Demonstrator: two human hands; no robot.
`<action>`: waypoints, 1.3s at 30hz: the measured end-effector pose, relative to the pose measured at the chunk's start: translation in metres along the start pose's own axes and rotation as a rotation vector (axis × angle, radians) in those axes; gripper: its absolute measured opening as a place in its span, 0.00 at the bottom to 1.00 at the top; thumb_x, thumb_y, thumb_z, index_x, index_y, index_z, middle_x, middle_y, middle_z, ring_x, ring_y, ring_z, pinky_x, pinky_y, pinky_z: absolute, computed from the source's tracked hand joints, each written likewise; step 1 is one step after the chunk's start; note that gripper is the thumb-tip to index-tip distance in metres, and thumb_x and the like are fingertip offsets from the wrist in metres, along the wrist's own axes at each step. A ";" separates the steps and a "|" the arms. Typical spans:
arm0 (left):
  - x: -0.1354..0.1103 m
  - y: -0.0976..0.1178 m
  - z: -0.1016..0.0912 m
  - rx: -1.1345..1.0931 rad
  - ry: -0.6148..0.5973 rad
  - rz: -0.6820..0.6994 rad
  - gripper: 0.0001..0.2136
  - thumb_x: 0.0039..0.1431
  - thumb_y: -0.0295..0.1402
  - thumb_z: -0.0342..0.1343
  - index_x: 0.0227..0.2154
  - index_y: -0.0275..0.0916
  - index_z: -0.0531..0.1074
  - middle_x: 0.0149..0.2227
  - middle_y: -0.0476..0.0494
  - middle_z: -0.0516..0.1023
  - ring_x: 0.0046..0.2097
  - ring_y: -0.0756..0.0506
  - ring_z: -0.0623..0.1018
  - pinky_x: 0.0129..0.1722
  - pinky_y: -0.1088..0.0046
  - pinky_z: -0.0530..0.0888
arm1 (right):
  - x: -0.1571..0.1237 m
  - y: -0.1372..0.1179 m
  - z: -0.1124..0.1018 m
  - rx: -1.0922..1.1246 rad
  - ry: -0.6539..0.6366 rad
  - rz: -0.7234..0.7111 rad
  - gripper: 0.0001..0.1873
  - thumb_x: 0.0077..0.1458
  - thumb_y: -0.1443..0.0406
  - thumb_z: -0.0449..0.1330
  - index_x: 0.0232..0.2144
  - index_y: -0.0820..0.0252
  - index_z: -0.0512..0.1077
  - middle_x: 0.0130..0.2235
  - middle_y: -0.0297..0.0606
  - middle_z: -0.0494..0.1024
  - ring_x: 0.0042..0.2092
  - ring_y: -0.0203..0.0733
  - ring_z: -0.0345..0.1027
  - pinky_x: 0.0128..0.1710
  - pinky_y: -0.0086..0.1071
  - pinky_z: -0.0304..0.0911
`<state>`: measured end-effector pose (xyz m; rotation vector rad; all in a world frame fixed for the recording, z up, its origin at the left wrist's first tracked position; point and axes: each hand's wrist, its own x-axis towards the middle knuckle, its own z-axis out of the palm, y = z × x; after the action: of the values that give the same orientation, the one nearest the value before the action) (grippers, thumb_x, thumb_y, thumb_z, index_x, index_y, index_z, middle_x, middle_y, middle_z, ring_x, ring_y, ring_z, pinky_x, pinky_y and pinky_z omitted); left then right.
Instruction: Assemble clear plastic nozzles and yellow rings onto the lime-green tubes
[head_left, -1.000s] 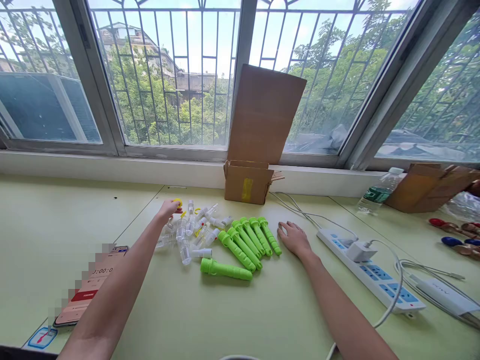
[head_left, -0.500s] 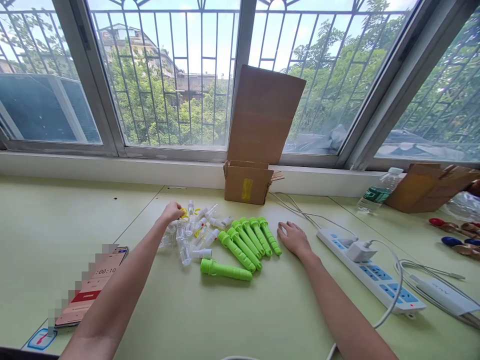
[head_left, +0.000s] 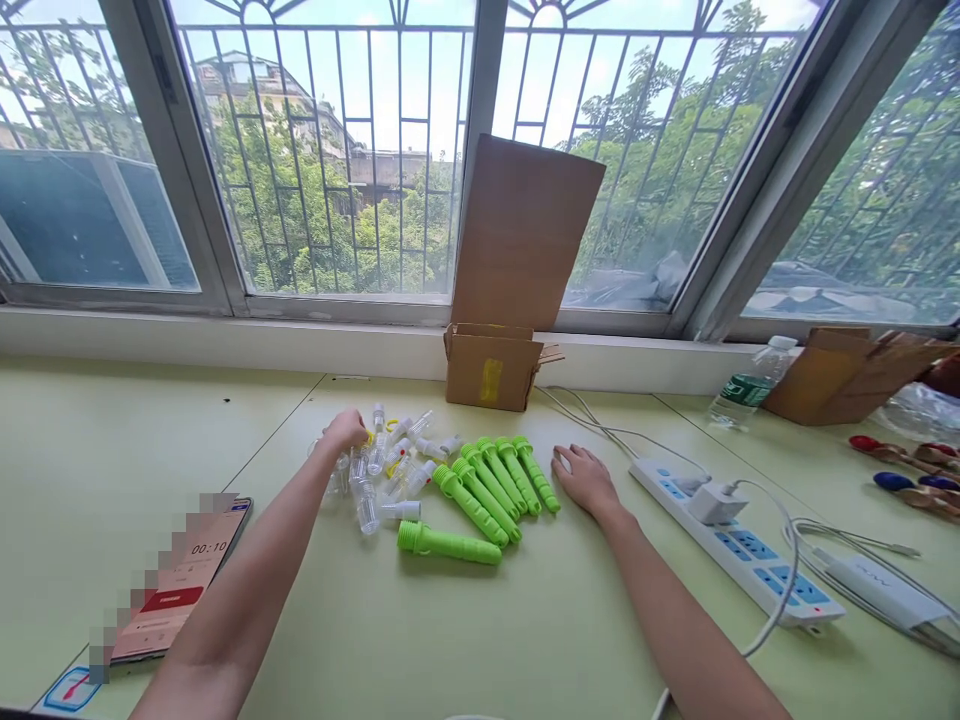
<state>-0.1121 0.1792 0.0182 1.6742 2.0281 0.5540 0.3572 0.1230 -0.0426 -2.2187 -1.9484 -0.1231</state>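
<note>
Looking down through the head camera from my distant seat, I see a pale green table [head_left: 525,640] set against a barred window [head_left: 490,70]. On the left half of the work area lies a loose heap of clear plastic tubes [head_left: 365,503], tumbled in different directions, with bits of yellow and red among them. The left hand [head_left: 347,430] is at the heap's far left edge, fingers bent downward beside a yellow ring [head_left: 370,438]. Its fingertips are hidden from me, so I cannot tell whether they grip anything.

Just right of the heap, several bright green sticks [head_left: 474,508] with ridged, threaded ends lie side by side on a slant. One separate green stick [head_left: 450,543] lies nearly crosswise, nearer to me. The right hand [head_left: 585,478] rests palm down on the table, right of the green row and apart from it, its fingers loosely extended and holding nothing I can make out.

Beyond the sticks stands a cardboard box [head_left: 487,378] with a tall raised flap. To the right are a white power strip [head_left: 739,548] and a clear water bottle [head_left: 750,388]; beside the left forearm lies a phone [head_left: 180,595], partly pixelated.
</note>
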 end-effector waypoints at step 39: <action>-0.011 0.026 0.014 0.557 0.088 0.422 0.11 0.49 0.25 0.55 0.36 0.40 0.75 0.46 0.37 0.70 0.53 0.38 0.67 0.49 0.60 0.63 | 0.002 0.003 0.004 -0.009 0.006 -0.009 0.25 0.60 0.56 0.48 0.57 0.55 0.68 0.59 0.45 0.68 0.62 0.51 0.55 0.58 0.42 0.50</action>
<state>-0.0813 0.1735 0.0223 2.4762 2.0121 0.1945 0.3603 0.1256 -0.0468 -2.2132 -1.9588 -0.1396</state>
